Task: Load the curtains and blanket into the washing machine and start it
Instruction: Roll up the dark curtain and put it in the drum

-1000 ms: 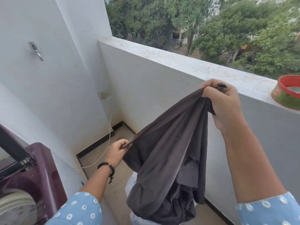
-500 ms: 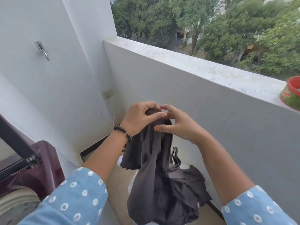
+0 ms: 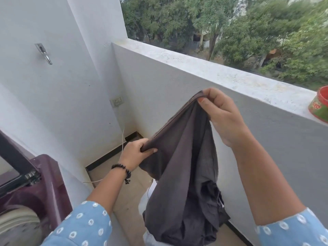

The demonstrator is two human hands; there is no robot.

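Observation:
A dark grey curtain (image 3: 184,174) hangs in front of me, stretched along its top edge between both hands. My right hand (image 3: 221,116) pinches the upper corner at chest height. Lower and to the left, my left hand (image 3: 136,151) grips the same edge. The rest of the cloth droops down into a bunched heap over a white container (image 3: 145,201) on the floor, mostly hidden. The maroon top-loading washing machine (image 3: 44,183) stands at the lower left with its lid raised, and part of its drum (image 3: 16,226) shows.
A white balcony parapet (image 3: 213,75) runs along the right, with a red and green bowl (image 3: 319,105) on its ledge. A wall socket (image 3: 116,101) with a white cable sits in the far corner. A metal bracket (image 3: 43,53) juts from the left wall.
Half a second ago both hands met together at the curtain's top. They have since parted, the right rising to the right and the left dropping left, spreading the edge.

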